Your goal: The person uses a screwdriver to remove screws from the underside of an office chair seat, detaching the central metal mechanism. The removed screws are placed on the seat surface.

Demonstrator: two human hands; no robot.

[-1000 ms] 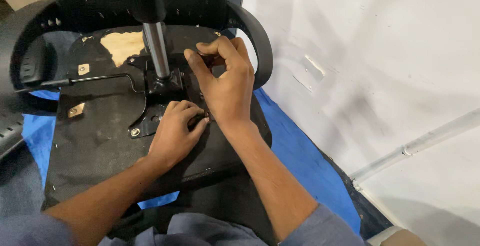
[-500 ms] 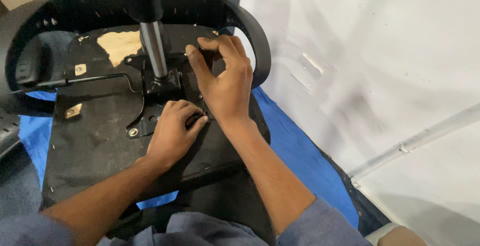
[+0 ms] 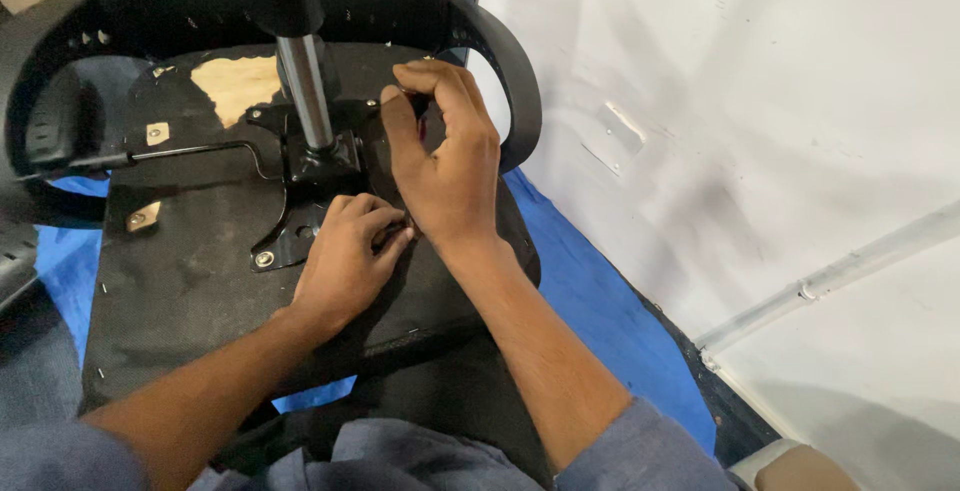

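Mounting plate (image 3: pixel 300 236) under both hands: left (image 3: pixel 345 256) curled, pressing; right (image 3: pixel 445 156) pinching its edge.

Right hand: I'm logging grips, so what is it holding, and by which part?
The right hand pinches something small and dark between thumb and fingers above the chair's metal plate; what it is cannot be told.

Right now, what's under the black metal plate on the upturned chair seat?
The black metal plate lies on the seat underside, black fabric with a torn patch showing wood. The left hand and right hand cover its right side, so nothing shows there.
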